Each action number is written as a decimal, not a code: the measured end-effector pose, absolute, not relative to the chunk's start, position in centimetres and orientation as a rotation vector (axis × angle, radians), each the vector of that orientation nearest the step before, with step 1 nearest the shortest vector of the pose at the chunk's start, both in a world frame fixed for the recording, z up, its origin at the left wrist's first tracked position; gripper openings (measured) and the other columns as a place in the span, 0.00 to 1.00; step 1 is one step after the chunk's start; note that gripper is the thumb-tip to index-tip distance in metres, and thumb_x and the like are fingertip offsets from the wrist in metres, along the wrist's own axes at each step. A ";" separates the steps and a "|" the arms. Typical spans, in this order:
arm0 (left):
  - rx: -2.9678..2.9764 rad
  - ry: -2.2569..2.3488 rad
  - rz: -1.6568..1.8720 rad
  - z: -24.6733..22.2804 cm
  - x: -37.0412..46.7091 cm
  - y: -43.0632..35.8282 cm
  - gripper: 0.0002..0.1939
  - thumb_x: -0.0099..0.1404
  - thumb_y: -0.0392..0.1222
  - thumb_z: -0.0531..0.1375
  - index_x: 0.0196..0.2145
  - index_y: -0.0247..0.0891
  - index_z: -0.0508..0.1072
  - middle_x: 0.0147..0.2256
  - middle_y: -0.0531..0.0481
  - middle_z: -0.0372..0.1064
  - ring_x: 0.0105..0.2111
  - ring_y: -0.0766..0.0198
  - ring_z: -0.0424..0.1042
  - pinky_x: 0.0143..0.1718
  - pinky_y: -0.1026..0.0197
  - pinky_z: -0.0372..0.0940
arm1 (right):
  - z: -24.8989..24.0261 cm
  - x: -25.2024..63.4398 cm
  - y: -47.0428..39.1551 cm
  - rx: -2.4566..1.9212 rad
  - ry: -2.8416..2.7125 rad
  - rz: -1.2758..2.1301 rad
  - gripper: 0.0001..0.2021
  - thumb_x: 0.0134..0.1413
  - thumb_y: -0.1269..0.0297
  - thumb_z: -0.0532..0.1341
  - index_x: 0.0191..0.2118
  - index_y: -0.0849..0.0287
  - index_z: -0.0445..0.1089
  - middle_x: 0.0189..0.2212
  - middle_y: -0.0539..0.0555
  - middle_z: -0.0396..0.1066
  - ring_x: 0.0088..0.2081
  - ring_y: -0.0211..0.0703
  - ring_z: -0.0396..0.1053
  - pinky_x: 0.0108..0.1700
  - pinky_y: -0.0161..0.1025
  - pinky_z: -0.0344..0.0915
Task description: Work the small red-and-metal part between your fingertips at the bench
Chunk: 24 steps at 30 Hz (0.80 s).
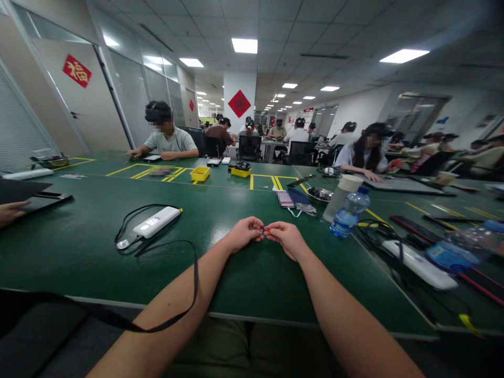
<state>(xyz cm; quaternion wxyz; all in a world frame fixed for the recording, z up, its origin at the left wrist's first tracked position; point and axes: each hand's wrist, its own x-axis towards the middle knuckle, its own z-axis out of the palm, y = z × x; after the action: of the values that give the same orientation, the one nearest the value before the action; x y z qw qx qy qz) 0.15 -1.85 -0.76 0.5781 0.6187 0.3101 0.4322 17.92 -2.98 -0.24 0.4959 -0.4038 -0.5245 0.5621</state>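
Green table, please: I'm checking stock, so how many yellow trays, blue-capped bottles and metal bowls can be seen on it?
Yellow trays: 2
Blue-capped bottles: 2
Metal bowls: 1
Total: 5

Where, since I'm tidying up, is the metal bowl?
In the head view, the metal bowl sits right of centre, just beyond the grey cloth and pale-capped bottle.

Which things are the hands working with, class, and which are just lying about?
In the hands:
small metallic piece, left hand
small orange piece, right hand

Lying about:
left-side white device
white-lidded tumbler
metal bowl
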 end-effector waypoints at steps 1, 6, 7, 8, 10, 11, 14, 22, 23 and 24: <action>1.440 0.726 1.003 -0.8 0.2 -1.8 0.12 0.55 0.28 0.58 0.39 0.33 0.66 0.32 0.47 0.70 0.29 0.68 0.72 0.32 0.64 0.68 | -0.3 17.9 -2.9 -0.983 -1.274 1.357 0.08 0.40 0.67 0.66 0.30 0.63 0.72 0.30 0.56 0.75 0.32 0.40 0.74 0.38 0.37 0.70; 1.392 0.721 0.988 -1.0 0.2 -1.7 0.12 0.56 0.28 0.58 0.39 0.33 0.66 0.32 0.46 0.70 0.29 0.67 0.73 0.32 0.63 0.69 | -0.7 18.1 -2.7 -0.980 -1.294 1.338 0.09 0.39 0.66 0.67 0.31 0.62 0.72 0.29 0.55 0.75 0.32 0.41 0.74 0.37 0.37 0.71; 1.381 0.719 0.988 -1.1 0.2 -1.7 0.11 0.56 0.28 0.58 0.39 0.33 0.66 0.32 0.47 0.70 0.29 0.67 0.73 0.32 0.63 0.69 | -0.8 18.1 -2.7 -0.974 -1.300 1.332 0.10 0.39 0.66 0.67 0.31 0.62 0.72 0.28 0.55 0.75 0.32 0.41 0.74 0.37 0.37 0.71; 1.366 0.717 0.992 -1.1 0.2 -1.6 0.11 0.56 0.27 0.57 0.39 0.33 0.66 0.31 0.47 0.70 0.30 0.67 0.74 0.33 0.63 0.69 | -0.8 18.1 -2.7 -0.968 -1.306 1.328 0.10 0.39 0.66 0.67 0.31 0.62 0.72 0.28 0.54 0.74 0.31 0.41 0.74 0.37 0.37 0.71; 1.323 0.714 1.004 -1.0 0.2 -1.5 0.11 0.56 0.26 0.57 0.38 0.32 0.66 0.31 0.47 0.71 0.30 0.67 0.74 0.33 0.64 0.69 | -0.9 18.1 -2.7 -0.960 -1.315 1.322 0.10 0.39 0.65 0.68 0.31 0.62 0.71 0.28 0.54 0.74 0.31 0.41 0.74 0.37 0.38 0.70; 1.296 0.716 1.008 -1.0 0.2 -1.5 0.10 0.56 0.26 0.57 0.37 0.32 0.66 0.30 0.47 0.71 0.30 0.67 0.74 0.34 0.64 0.70 | -0.8 18.1 -2.7 -0.958 -1.313 1.326 0.10 0.39 0.65 0.68 0.31 0.62 0.72 0.28 0.54 0.74 0.31 0.41 0.74 0.38 0.38 0.70; 1.229 0.726 0.999 -0.8 0.1 -1.5 0.08 0.57 0.27 0.56 0.36 0.32 0.66 0.29 0.46 0.71 0.30 0.66 0.74 0.34 0.63 0.70 | -0.6 18.2 -2.7 -0.952 -1.277 1.354 0.10 0.39 0.63 0.67 0.30 0.62 0.72 0.29 0.55 0.74 0.32 0.41 0.74 0.38 0.39 0.71; 1.266 0.738 0.998 -0.4 0.1 -2.0 0.10 0.55 0.27 0.58 0.37 0.31 0.66 0.31 0.46 0.71 0.30 0.66 0.74 0.35 0.63 0.69 | -0.4 18.1 -2.9 -0.946 -1.268 1.374 0.10 0.39 0.64 0.68 0.31 0.62 0.72 0.31 0.56 0.75 0.34 0.43 0.73 0.42 0.42 0.70; 1.275 0.731 0.998 -0.4 0.1 -2.0 0.11 0.54 0.27 0.59 0.37 0.31 0.66 0.31 0.46 0.71 0.31 0.66 0.74 0.35 0.63 0.68 | -0.4 18.1 -2.9 -0.943 -1.270 1.369 0.10 0.39 0.64 0.68 0.31 0.61 0.72 0.30 0.56 0.75 0.35 0.43 0.73 0.42 0.43 0.70; 1.285 0.720 0.999 -0.4 0.1 -2.0 0.12 0.53 0.27 0.60 0.37 0.31 0.67 0.31 0.46 0.71 0.31 0.66 0.74 0.35 0.63 0.68 | -0.5 18.1 -2.9 -0.940 -1.276 1.367 0.11 0.38 0.64 0.68 0.31 0.61 0.72 0.30 0.56 0.75 0.35 0.44 0.73 0.42 0.43 0.69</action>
<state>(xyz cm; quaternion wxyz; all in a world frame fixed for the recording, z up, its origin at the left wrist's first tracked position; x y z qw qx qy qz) 0.15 -2.04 -0.44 0.6295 0.5610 0.3145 0.4360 18.10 -2.85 -0.46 0.5008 -0.3888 -0.5276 0.5653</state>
